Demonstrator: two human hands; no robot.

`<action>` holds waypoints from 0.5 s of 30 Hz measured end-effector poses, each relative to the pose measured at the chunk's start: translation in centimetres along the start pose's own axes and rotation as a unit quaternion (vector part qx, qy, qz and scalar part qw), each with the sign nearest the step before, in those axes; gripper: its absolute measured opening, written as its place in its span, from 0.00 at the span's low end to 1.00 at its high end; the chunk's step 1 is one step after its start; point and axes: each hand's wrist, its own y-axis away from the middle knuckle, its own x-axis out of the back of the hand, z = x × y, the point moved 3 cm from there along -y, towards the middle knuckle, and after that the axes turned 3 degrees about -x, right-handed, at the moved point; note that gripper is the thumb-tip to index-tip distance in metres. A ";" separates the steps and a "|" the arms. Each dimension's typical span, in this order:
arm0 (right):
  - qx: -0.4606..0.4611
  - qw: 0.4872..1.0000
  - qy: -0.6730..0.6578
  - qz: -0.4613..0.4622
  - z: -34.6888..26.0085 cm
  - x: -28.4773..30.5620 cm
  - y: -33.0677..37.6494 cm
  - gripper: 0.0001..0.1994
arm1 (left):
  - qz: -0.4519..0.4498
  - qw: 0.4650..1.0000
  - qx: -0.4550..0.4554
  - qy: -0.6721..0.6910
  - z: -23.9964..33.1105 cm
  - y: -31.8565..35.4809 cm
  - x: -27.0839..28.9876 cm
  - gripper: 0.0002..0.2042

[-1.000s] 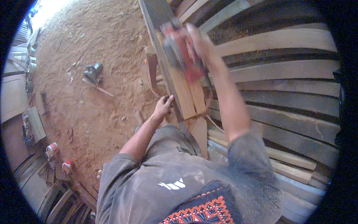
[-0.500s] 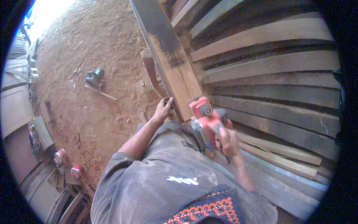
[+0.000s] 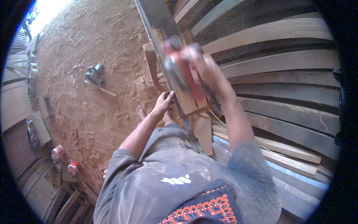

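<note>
A long thick wooden plank (image 3: pixel 185 105) runs away from me, pale at its near end and blackened farther off. On top of it lies a red electric planer (image 3: pixel 185 61), smeared by motion. My right hand (image 3: pixel 209 71), blurred too, is wrapped round the planer's handle. At the plank's left edge, close to the near end, my left hand (image 3: pixel 164 102) grips the side with thumb and curled fingers; part of the fingers is hidden.
Stacked boards (image 3: pixel 276 69) fill the right side. A wooden support (image 3: pixel 150 63) stands under the plank's left side. On the sandy floor (image 3: pixel 108 41) lies another power tool (image 3: pixel 94 73) beside a thin stick. Red-and-white tins (image 3: pixel 73 167) and wooden panels (image 3: pixel 16 106) stand at the left.
My right hand has pushed the planer forward from the near end onto the plank, and my right arm is stretched out. My left hand stays at the plank's edge.
</note>
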 end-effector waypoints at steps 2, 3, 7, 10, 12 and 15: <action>-0.088 0.996 0.010 0.006 -1.6 -1.6 10.7 0.18 | -0.010 1.000 0.003 0.000 -0.1 -0.1 -0.1 0.33; -0.166 0.986 -0.015 0.028 -2.3 -2.6 15.2 0.21 | -0.024 1.000 0.000 0.009 -0.3 -0.2 -0.2 0.34; -0.400 0.896 -0.169 0.093 -3.3 -5.1 22.3 0.26 | -0.022 1.000 0.014 0.011 -0.7 -0.5 -0.3 0.36; -0.328 0.936 -0.114 0.055 -1.9 -3.9 13.4 0.29 | -0.022 1.000 0.005 -0.005 -0.8 -0.6 -0.3 0.35; -0.226 0.967 -0.096 0.070 -0.9 -2.8 3.3 0.32 | -0.003 0.999 -0.007 -0.032 -0.8 -0.6 -0.4 0.35; -0.200 0.970 -0.108 0.089 0.3 -1.4 -12.4 0.33 | 0.034 0.995 -0.056 -0.071 -0.7 -0.6 -0.5 0.35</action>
